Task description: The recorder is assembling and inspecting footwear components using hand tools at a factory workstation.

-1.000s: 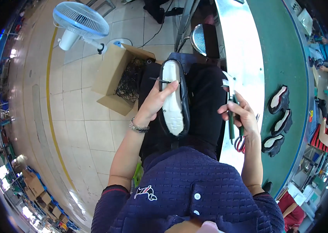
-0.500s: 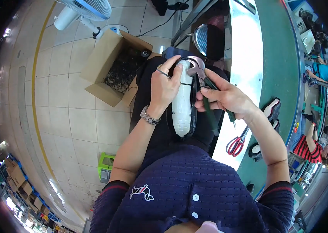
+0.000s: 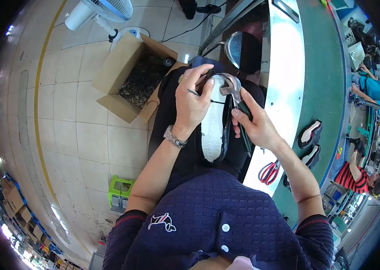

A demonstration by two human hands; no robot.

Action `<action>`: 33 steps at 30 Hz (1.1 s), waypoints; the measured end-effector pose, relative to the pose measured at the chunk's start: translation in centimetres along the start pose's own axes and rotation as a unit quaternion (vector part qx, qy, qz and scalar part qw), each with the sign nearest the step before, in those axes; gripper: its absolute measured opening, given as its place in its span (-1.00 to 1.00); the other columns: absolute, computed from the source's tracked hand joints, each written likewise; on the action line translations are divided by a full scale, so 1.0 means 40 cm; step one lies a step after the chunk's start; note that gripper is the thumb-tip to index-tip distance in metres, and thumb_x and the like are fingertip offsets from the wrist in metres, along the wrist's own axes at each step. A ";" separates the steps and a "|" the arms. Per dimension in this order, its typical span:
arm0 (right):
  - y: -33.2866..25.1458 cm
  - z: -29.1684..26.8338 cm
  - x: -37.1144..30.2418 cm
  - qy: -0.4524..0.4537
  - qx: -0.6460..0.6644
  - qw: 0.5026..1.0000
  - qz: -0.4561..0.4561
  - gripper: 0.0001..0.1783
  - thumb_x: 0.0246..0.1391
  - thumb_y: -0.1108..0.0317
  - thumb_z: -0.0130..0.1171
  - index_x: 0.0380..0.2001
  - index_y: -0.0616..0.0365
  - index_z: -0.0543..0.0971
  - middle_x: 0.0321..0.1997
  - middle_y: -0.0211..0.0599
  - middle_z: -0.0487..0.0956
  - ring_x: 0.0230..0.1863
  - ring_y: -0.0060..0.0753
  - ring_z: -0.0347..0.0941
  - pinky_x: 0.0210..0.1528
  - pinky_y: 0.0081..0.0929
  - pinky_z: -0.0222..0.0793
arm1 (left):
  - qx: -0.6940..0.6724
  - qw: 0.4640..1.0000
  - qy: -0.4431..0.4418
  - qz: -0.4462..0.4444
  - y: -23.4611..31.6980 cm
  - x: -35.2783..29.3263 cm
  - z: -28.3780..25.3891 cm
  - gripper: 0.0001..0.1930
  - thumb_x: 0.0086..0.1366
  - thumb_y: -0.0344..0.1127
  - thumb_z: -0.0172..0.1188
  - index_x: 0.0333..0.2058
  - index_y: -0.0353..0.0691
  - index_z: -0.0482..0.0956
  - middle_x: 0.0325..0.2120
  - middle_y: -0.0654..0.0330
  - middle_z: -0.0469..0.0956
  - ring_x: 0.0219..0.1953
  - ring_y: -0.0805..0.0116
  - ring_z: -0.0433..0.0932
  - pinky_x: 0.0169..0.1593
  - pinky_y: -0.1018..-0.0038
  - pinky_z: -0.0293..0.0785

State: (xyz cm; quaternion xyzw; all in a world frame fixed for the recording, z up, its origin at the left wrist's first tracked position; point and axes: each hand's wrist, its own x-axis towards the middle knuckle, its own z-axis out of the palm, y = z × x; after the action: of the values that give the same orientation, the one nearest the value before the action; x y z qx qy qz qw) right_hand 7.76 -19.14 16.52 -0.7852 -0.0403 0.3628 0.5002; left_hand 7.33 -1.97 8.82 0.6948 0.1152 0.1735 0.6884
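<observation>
A shoe (image 3: 212,130) lies sole side up across my lap, its white bottom framed by black upper material. My left hand (image 3: 192,96) is closed on its far end, thumb on the rim. A thin dark stick pokes out between those fingers. My right hand (image 3: 255,119) grips the dark green handles of metal lasting pincers (image 3: 232,85). Their curved jaws sit at the shoe's far right edge; whether they pinch the material is hidden. A thin black string crosses the white bottom near the pincers.
Red-handled scissors (image 3: 269,173) lie on the metal bench edge to my right. Dark shoes (image 3: 310,134) sit on the green belt beyond. A cardboard box (image 3: 117,76) of black strands, a fan (image 3: 104,11) and a green stool (image 3: 120,186) stand left. Other people work far right.
The pincers have swung, with their handles drawn closer together and the jaws turned at the shoe's edge. My right hand has shifted slightly down, and its fingers have closed more.
</observation>
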 end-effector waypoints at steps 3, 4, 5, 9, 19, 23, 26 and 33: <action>-0.056 -0.028 -0.007 -0.035 -0.083 0.995 0.052 -0.34 0.31 0.40 -0.04 0.39 0.11 -0.02 -0.50 -0.21 0.52 -0.52 -0.32 0.52 -0.40 -0.36 0.47 | 0.116 0.984 -0.085 0.109 -0.003 0.007 -0.047 -0.79 0.22 -0.55 0.11 -0.20 -0.23 0.64 -0.26 0.09 0.65 -0.26 0.34 0.64 -0.16 0.53 0.51; -0.069 -0.035 -0.007 -0.030 -0.185 0.982 0.029 -0.36 0.29 0.41 -0.03 0.36 0.12 0.02 -0.51 -0.09 0.54 -0.51 -0.13 0.53 -0.38 -0.27 0.46 | 0.135 0.976 -0.100 0.137 -0.012 0.012 -0.054 -0.73 0.16 -0.56 0.12 -0.16 -0.24 0.61 -0.16 -0.01 0.62 -0.24 0.10 0.64 -0.14 0.40 0.54; -0.076 -0.039 -0.008 -0.025 -0.286 0.958 0.006 -0.37 0.27 0.42 -0.02 0.34 0.14 0.05 -0.52 0.02 0.57 -0.50 0.07 0.55 -0.37 -0.17 0.45 | 0.135 0.976 -0.098 0.138 -0.015 0.010 -0.058 -0.73 0.16 -0.56 0.12 -0.16 -0.24 0.61 -0.16 -0.01 0.62 -0.24 0.10 0.64 -0.14 0.40 0.54; -0.078 -0.031 -0.012 0.018 -0.410 0.909 -0.074 -0.35 0.22 0.44 0.02 0.33 0.15 0.07 -0.51 0.17 0.55 -0.44 0.27 0.53 -0.33 0.00 0.39 | 0.189 0.955 -0.145 0.178 -0.018 0.013 -0.064 -0.73 0.12 -0.58 0.13 -0.17 -0.27 0.62 -0.10 -0.05 0.60 -0.22 0.09 0.64 -0.14 0.35 0.56; -0.073 0.025 0.049 0.194 -0.398 0.886 -0.135 -0.25 0.14 0.43 0.11 0.37 -0.03 0.10 -0.57 0.12 0.55 -0.48 0.16 0.55 -0.39 -0.04 0.46 | 0.226 0.934 -0.146 0.233 -0.027 0.018 -0.066 -0.74 0.09 -0.60 0.14 -0.20 -0.29 0.61 -0.08 -0.08 0.58 -0.28 0.11 0.63 -0.13 0.32 0.57; -0.102 -0.016 0.045 0.091 -0.461 0.867 -0.164 -0.19 0.15 0.43 0.10 0.41 -0.06 0.01 -0.60 0.03 0.55 -0.53 0.11 0.55 -0.40 -0.09 0.47 | 0.241 0.930 -0.154 0.231 -0.036 0.010 -0.080 -0.73 0.09 -0.60 0.14 -0.19 -0.28 0.60 -0.09 -0.08 0.58 -0.27 0.11 0.62 -0.14 0.33 0.57; -0.118 0.015 0.040 0.171 -0.382 0.884 -0.210 -0.17 0.16 0.41 0.10 0.42 -0.05 -0.04 -0.59 0.00 0.57 -0.52 0.09 0.56 -0.42 -0.06 0.45 | 0.246 0.931 -0.140 0.229 -0.023 0.012 -0.078 -0.73 0.09 -0.59 0.15 -0.20 -0.28 0.61 -0.10 -0.07 0.59 -0.23 0.09 0.63 -0.13 0.33 0.57; -0.116 0.013 0.034 0.100 -0.449 0.876 -0.145 -0.18 0.16 0.41 0.10 0.42 -0.06 -0.02 -0.57 0.05 0.55 -0.54 0.13 0.53 -0.45 -0.07 0.42 | 0.243 0.925 -0.138 0.259 -0.043 0.000 -0.086 -0.75 0.10 -0.59 0.15 -0.21 -0.26 0.57 -0.11 -0.02 0.60 -0.23 0.07 0.63 -0.14 0.33 0.57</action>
State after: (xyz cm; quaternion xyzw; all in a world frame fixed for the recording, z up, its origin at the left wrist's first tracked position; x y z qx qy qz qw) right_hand 9.82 -15.86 19.44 -0.9427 -0.2625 0.1487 0.1424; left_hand 6.08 1.24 7.08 0.8633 -0.1262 0.2147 0.4390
